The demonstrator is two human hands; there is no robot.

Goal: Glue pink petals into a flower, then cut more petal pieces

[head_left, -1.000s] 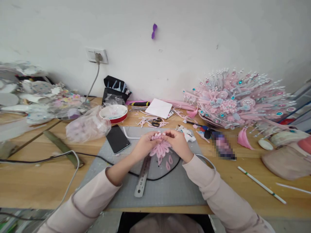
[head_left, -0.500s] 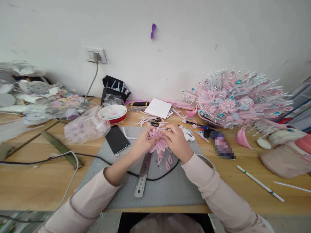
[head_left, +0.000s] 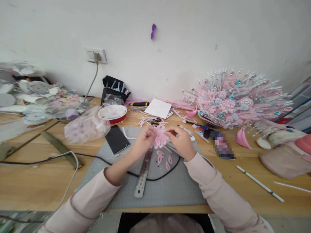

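Note:
A pink fuzzy flower [head_left: 160, 136] with looped petals is held up above the grey cutting mat [head_left: 175, 191]. My left hand [head_left: 145, 139] grips its left side, fingers closed. On its right side, my right hand [head_left: 180, 139] pinches an outer petal between thumb and forefinger. Several loose pink petal loops [head_left: 167, 166] lie on the mat just below the flower. A steel ruler [head_left: 142, 176] lies slantwise under my left hand, its top end partly hidden by the hand and flower. Black-handled scissors [head_left: 155, 120] lie behind the flower among pink offcuts.
A phone [head_left: 117, 139] lies left of my hands, near a red-rimmed white bowl [head_left: 112, 113]. A black cable [head_left: 102, 159] crosses the mat. A large jewelled pink headdress [head_left: 233, 100] stands at the right, with a second phone [head_left: 222, 144] before it. A white tile [head_left: 157, 108] lies behind.
My hands have moved slightly apart, my right hand a little to the right. The flower now shows its open face between them, and more loose petals are uncovered below it.

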